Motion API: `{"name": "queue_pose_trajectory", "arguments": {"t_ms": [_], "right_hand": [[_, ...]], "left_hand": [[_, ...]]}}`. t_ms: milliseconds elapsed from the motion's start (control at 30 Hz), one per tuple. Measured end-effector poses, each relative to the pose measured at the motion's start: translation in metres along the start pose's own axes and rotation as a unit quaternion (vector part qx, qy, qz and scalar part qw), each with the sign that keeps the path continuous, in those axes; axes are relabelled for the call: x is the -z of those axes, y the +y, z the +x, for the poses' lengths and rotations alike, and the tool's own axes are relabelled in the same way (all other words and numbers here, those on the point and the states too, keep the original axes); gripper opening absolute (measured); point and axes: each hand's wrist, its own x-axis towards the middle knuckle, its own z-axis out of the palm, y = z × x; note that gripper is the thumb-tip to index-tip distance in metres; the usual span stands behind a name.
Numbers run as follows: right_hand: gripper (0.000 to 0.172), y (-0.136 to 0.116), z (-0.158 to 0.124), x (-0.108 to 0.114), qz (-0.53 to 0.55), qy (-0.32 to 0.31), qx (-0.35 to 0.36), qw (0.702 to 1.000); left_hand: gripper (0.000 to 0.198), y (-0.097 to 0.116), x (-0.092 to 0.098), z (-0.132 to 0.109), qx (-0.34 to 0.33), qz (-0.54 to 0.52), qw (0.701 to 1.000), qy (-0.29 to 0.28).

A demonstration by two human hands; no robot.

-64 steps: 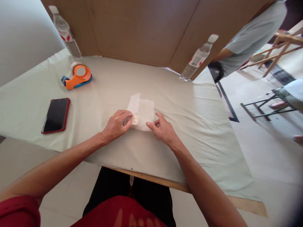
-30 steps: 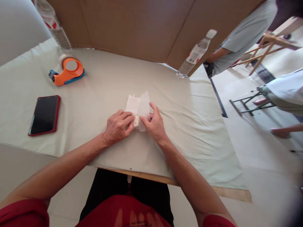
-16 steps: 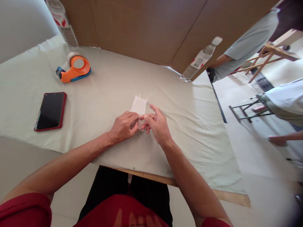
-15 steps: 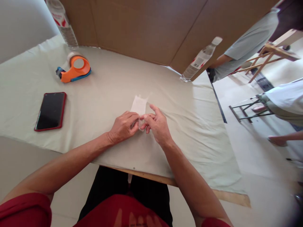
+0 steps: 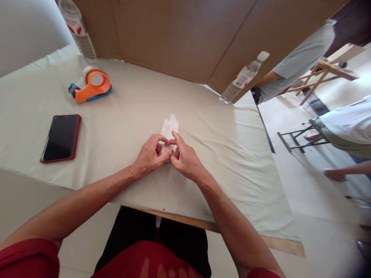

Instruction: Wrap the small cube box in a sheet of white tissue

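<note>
My left hand (image 5: pixel 149 153) and my right hand (image 5: pixel 187 157) meet near the middle of the table, thumbs together. Between them they pinch a small white piece of paper or thin card (image 5: pixel 173 123), its two pointed ends sticking up beyond the fingers. A pale, crinkled part shows under the thumbs; its material is too small to make out. My right forefinger is raised and bent against the piece. The fingers hide much of its lower half.
An orange tape dispenser (image 5: pixel 92 92) and a red-cased phone (image 5: pixel 61 138) lie to the left on the pale cloth (image 5: pixel 130 100). Bottles stand at the back left (image 5: pixel 77 31) and right (image 5: pixel 242 80) by a cardboard panel (image 5: pixel 174 34). People and a folding stool (image 5: pixel 301 139) are beyond the right edge.
Both hands have closed in on the white piece, thumbs now touching over it. A second pointed white end has come up on its right side. The view has shifted slightly.
</note>
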Motion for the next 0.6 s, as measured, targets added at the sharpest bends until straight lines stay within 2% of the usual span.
{"name": "queue_pose_trajectory", "arguments": {"t_ms": [100, 167, 200, 267, 333, 400, 500, 600], "right_hand": [[0.077, 0.002, 0.003, 0.006, 0.035, -0.038, -0.001, 0.999], [0.074, 0.007, 0.005, 0.008, 0.112, -0.053, -0.013, 0.992], [0.071, 0.010, 0.006, 0.009, 0.155, -0.040, -0.023, 0.987], [0.061, 0.018, 0.008, 0.009, 0.217, 0.029, -0.052, 0.974], [0.050, 0.027, 0.011, 0.009, 0.235, 0.117, -0.099, 0.960], [0.047, 0.035, 0.014, 0.010, 0.229, 0.150, -0.164, 0.948], [0.055, 0.041, 0.023, 0.012, 0.225, 0.110, -0.240, 0.938], [0.064, 0.040, 0.038, 0.011, 0.222, 0.078, -0.258, 0.937]], "left_hand": [[0.019, -0.004, -0.002, 0.002, -0.031, 0.013, 0.999, 0.008], [0.023, -0.006, -0.003, 0.002, -0.053, 0.024, 0.998, 0.010], [0.025, -0.007, -0.003, 0.003, -0.059, 0.029, 0.998, 0.012], [0.024, -0.008, -0.004, 0.003, -0.062, 0.039, 0.997, 0.012], [0.020, -0.008, -0.004, 0.003, -0.055, 0.042, 0.998, 0.007], [0.017, -0.008, -0.004, 0.002, -0.051, 0.044, 0.998, 0.004], [0.017, -0.007, -0.004, 0.001, -0.059, 0.057, 0.997, 0.005], [0.021, -0.006, -0.003, 0.000, -0.091, 0.093, 0.991, 0.003]]}}
